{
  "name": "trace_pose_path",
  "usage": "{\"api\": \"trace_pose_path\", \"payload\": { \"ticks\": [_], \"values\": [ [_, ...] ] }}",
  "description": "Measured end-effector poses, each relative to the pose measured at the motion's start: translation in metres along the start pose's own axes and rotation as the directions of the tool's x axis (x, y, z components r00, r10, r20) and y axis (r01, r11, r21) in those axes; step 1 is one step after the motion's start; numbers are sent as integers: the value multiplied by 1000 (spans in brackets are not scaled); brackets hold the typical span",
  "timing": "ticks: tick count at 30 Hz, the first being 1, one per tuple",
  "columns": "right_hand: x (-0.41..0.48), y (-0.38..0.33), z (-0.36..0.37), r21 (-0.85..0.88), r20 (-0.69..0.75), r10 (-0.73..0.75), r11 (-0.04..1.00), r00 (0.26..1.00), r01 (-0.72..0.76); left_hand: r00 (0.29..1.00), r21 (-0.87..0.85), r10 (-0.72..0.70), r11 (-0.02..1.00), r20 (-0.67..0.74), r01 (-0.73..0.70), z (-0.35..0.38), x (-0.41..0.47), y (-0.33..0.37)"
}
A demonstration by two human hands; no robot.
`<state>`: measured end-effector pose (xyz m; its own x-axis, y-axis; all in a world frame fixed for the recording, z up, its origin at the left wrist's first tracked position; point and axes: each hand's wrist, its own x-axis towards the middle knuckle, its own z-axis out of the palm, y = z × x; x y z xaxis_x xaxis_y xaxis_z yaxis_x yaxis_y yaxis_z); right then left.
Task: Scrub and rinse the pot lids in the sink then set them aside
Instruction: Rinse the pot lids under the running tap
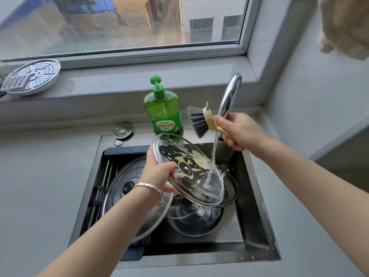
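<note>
Lid: glass lid tilted over the sink's far side, yellow smears on it, tap water running over its right part
Left hand: grips the lid's left rim
Right hand: apart from the left, clamped on a brush by the tap
Progress: early, it seems; this lid is mid-rinse, none plainly set aside
Sink: more lids stacked beneath, a large lid at left
Beyond: soap bottle at the far edge
</note>
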<state>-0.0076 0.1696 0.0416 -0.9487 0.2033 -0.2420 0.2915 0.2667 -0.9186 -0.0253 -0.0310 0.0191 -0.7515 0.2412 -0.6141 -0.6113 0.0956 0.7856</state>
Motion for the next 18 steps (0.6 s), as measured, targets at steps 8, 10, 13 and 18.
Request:
{"api": "trace_pose_path", "payload": {
  "ticks": [8,10,13,18],
  "values": [
    [-60,71,13,-348,387,177,937,905,-34,973,-35,-221,975,-70,219,30,13,-26],
    [-68,77,10,-361,395,179,932,901,-27,953,-120,-287,954,-94,275,39,28,-42],
    [-71,82,5,-452,380,170,892,909,22,906,-312,-422,865,-34,392,52,56,-64],
    [-68,81,4,-701,339,103,690,935,179,926,-17,-372,928,-62,372,58,44,-67]
  ]
}}
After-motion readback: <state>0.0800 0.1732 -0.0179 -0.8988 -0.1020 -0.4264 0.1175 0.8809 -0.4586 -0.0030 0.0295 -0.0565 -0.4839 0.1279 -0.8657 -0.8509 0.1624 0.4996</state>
